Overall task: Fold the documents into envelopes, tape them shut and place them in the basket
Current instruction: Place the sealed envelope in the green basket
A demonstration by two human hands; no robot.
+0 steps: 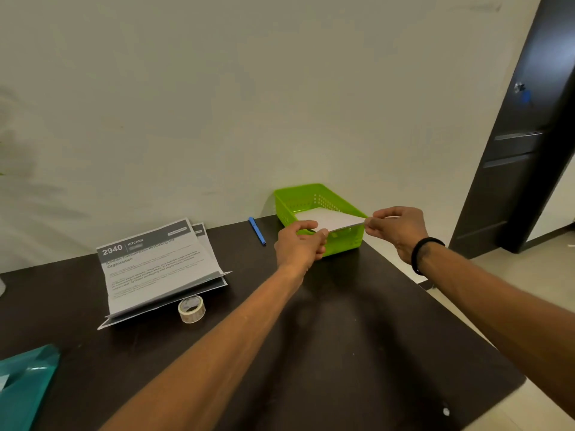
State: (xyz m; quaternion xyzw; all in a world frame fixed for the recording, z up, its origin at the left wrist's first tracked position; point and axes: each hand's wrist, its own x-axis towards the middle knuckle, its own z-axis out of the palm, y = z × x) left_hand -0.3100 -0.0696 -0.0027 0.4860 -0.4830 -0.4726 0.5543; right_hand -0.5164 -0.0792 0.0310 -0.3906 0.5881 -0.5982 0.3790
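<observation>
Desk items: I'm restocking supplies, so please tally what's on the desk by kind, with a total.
Green basket: 1
Folded white envelope, held over the basket by both hands: 1
Printed documents: at least 2, stacked
Tape roll: 1
Blue pen: 1
Teal folder: 1
Total: at least 7

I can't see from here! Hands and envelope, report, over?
Both hands, left and right, pinching folded envelope. Held over green basket. Nothing blocking.

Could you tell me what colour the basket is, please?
The basket is bright lime green, seen in the head view.
</observation>
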